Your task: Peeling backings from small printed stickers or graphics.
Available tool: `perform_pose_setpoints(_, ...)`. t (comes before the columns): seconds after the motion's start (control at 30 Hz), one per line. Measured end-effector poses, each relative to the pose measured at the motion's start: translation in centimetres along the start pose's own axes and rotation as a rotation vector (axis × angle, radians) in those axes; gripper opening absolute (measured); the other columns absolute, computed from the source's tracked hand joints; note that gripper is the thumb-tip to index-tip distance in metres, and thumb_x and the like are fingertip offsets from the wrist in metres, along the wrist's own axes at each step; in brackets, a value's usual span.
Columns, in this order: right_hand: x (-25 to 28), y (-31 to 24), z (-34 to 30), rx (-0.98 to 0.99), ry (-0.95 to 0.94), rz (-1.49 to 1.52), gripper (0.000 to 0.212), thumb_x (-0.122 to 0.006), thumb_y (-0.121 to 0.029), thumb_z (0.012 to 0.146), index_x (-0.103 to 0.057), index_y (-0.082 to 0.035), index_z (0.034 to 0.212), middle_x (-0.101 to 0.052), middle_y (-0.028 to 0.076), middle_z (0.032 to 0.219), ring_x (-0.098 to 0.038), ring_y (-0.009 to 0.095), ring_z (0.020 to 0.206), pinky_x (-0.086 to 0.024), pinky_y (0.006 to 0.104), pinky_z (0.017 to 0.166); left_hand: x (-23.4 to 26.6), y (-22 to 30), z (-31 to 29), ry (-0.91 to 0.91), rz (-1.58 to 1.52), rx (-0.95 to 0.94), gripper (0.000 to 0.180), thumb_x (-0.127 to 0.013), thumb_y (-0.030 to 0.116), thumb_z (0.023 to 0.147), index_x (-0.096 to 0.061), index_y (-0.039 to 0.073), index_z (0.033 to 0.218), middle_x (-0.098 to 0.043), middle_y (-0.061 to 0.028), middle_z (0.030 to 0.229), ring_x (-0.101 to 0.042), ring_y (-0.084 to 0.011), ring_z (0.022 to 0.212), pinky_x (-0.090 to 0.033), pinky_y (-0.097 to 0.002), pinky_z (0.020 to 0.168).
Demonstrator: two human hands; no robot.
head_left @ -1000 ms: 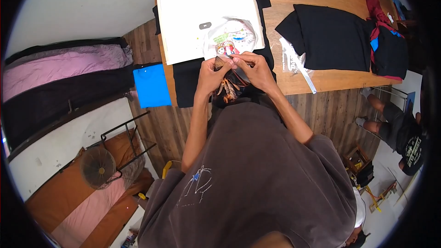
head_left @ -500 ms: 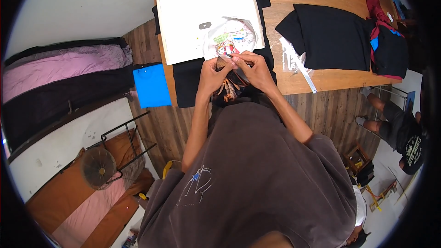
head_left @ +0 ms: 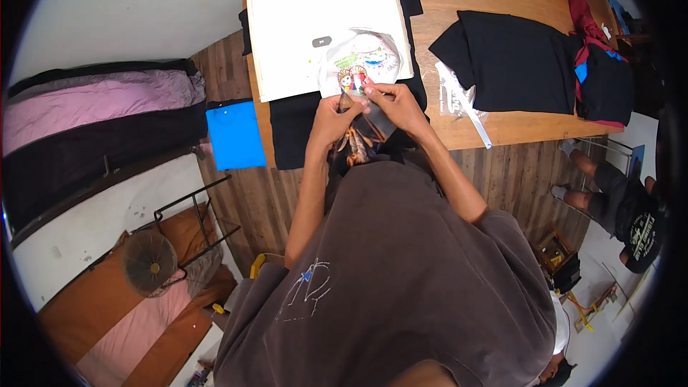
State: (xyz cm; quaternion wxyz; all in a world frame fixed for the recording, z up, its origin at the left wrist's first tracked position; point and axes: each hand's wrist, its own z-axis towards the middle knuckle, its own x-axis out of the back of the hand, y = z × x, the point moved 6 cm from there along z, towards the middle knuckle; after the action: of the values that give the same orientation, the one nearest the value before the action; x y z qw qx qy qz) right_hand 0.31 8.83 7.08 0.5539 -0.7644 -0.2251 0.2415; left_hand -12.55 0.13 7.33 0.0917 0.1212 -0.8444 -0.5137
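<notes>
A rounded white, partly see-through sheet with small colourful cartoon prints [head_left: 370, 56] lies over the front of a large flat white panel [head_left: 315, 0]. At its near edge, my left hand [head_left: 332, 122] is closed in a pinch, and my right hand [head_left: 401, 109] pinches beside it, thumb and forefinger on the sheet. Small printed figures [head_left: 351, 79] show just beyond my fingertips. Below and between my hands hangs a brown and orange patterned piece [head_left: 356, 147]; what it is I cannot make out. Black cloth [head_left: 295, 129] lies under the panel.
A folded black garment [head_left: 523, 64] and a clear plastic packet [head_left: 451, 93] lie right on the wooden table [head_left: 459, 129]. A blue folded cloth [head_left: 236, 135] sits left. A fan [head_left: 149, 264] stands lower left. Another person [head_left: 631, 208] is at far right.
My fingertips have drawn slightly apart, the left hand a little lower, and more of the printed figures shows between them. The whole view has shifted slightly.
</notes>
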Motion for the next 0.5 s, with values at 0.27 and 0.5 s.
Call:
perform_pose_setpoints(0.27,1.3,1.5,2.2,-0.505,-0.186,0.33,0.036,-0.053,-0.039,0.096,-0.064,-0.005,0.101,-0.046,-0.006,0.075,-0.03,0.002,0.054,-0.02,0.0186,0.043,0.2,0.7,-2.5,-0.125,0.001,-0.007,0.02,-0.068,0.012,0.09,-0.068,-0.007,0.096,-0.072,-0.0107,0.086,-0.067,-0.0116,0.079,-0.052,-0.0239,0.073)
perform_pose_setpoints(0.5,3.5,1.6,4.1,-0.276,-0.069,-0.087,0.025,-0.072,-0.026,0.085,-0.065,-0.004,0.078,-0.05,-0.005,0.059,-0.04,0.004,0.049,-0.029,0.0233,0.042,0.0,-0.3,-2.8,-0.125,-0.042,-0.01,0.017,-0.067,0.009,0.091,-0.067,-0.007,0.097,-0.072,-0.0118,0.088,-0.068,-0.0126,0.08,-0.053,-0.0245,0.074)
